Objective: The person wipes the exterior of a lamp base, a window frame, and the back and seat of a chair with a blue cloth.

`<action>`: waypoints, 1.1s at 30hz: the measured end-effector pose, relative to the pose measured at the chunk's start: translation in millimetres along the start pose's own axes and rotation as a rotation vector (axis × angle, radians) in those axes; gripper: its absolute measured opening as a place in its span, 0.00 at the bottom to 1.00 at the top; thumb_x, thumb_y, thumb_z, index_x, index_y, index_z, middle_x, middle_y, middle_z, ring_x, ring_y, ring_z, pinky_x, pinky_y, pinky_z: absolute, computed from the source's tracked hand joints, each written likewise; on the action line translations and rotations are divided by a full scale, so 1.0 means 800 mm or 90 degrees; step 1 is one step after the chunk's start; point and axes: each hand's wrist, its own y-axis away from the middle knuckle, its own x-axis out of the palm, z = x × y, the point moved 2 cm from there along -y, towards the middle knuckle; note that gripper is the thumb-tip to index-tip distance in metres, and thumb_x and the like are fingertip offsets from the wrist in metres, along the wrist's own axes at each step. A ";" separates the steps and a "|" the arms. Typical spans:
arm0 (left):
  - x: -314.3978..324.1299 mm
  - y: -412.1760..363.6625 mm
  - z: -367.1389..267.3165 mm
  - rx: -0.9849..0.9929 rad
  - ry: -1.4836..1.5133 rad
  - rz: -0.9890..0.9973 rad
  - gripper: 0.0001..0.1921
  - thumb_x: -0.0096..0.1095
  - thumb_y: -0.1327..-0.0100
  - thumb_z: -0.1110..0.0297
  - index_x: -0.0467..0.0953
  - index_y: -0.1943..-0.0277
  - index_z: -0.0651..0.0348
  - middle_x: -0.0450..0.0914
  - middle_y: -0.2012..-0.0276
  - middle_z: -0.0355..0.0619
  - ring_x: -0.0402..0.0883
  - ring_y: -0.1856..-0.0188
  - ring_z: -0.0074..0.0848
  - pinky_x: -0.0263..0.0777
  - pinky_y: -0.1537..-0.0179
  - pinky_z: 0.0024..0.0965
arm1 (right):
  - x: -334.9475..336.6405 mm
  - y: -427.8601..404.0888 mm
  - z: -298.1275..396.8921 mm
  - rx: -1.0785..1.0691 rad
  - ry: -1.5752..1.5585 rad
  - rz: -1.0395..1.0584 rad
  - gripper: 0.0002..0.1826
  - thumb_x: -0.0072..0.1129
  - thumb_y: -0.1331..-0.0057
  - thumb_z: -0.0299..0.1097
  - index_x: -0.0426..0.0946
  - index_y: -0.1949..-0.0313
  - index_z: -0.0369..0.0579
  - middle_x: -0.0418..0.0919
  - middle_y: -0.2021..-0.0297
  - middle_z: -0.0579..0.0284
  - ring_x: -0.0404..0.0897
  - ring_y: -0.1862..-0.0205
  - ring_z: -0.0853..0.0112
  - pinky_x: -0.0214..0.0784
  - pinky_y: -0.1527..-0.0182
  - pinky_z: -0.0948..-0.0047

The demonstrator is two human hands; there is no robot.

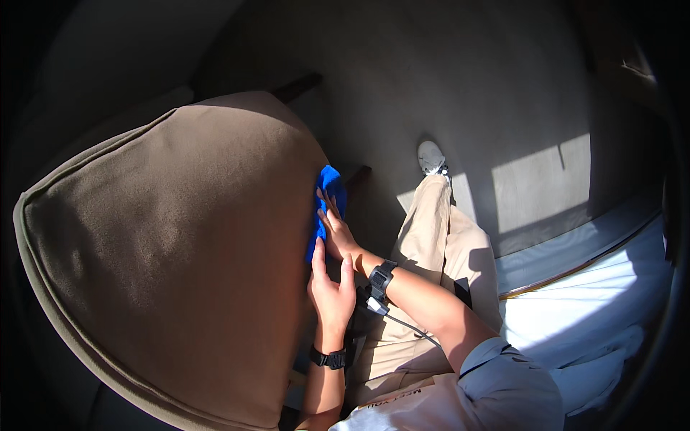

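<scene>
A blue cloth [332, 186] lies against the right edge of a brown upholstered chair seat or back [178, 237] with piped trim. My right hand [338, 234], the upper one in the picture, presses flat on the cloth with its fingers extended. Just below it, my left hand [331, 299] touches the lower part of the cloth and the upholstered edge with its fingertips, its thumb raised near the other wrist. Each wrist wears a black strap, and a black cable runs from near the upper one. The cloth's underside is hidden.
Dark wooden legs [302, 86] stick out beyond the upholstery. My foot in a white shoe [431, 156] stands on the grey floor [388, 81], which has sunlit patches. White fabric [582, 301] with a yellowish edge hangs or lies at the lower right.
</scene>
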 end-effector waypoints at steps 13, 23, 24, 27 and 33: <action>0.004 -0.056 -0.060 -0.035 0.094 -0.042 0.40 0.59 0.36 0.74 0.42 0.27 0.67 0.50 0.29 0.61 0.50 0.26 0.38 0.44 0.29 0.36 | -0.018 -0.089 0.101 -0.164 0.121 0.018 0.32 0.27 0.25 0.53 0.46 0.27 0.53 0.46 0.28 0.47 0.44 0.27 0.45 0.39 0.28 0.56; 0.027 -0.081 -0.054 -0.134 0.104 0.000 0.43 0.59 0.34 0.66 0.37 0.28 0.70 0.52 0.30 0.65 0.54 0.28 0.44 0.48 0.30 0.38 | -0.041 -0.060 0.077 0.077 0.124 0.020 0.29 0.29 0.24 0.44 0.45 0.28 0.49 0.49 0.30 0.39 0.54 0.31 0.46 0.49 0.30 0.60; 0.001 -0.064 -0.071 -0.105 0.106 -0.049 0.42 0.58 0.34 0.67 0.38 0.28 0.70 0.52 0.29 0.64 0.53 0.28 0.44 0.47 0.30 0.39 | -0.018 -0.046 0.123 -0.002 0.076 -0.002 0.29 0.30 0.24 0.43 0.44 0.28 0.47 0.48 0.29 0.40 0.51 0.29 0.47 0.46 0.28 0.60; -0.089 -0.002 -0.127 -0.100 0.113 -0.274 0.34 0.53 0.32 0.73 0.47 0.29 0.69 0.55 0.30 0.59 0.56 0.28 0.43 0.48 0.29 0.42 | 0.045 0.001 0.231 -0.211 0.131 0.063 0.29 0.37 0.27 0.39 0.51 0.29 0.46 0.52 0.30 0.42 0.46 0.28 0.42 0.37 0.29 0.47; -0.195 0.065 -0.195 -0.081 0.126 -0.711 0.28 0.40 0.28 0.58 0.55 0.31 0.66 0.59 0.31 0.56 0.62 0.32 0.42 0.54 0.32 0.41 | 0.143 0.077 0.420 -0.488 0.048 0.345 0.29 0.48 0.34 0.41 0.63 0.33 0.52 0.62 0.32 0.53 0.56 0.29 0.54 0.40 0.30 0.44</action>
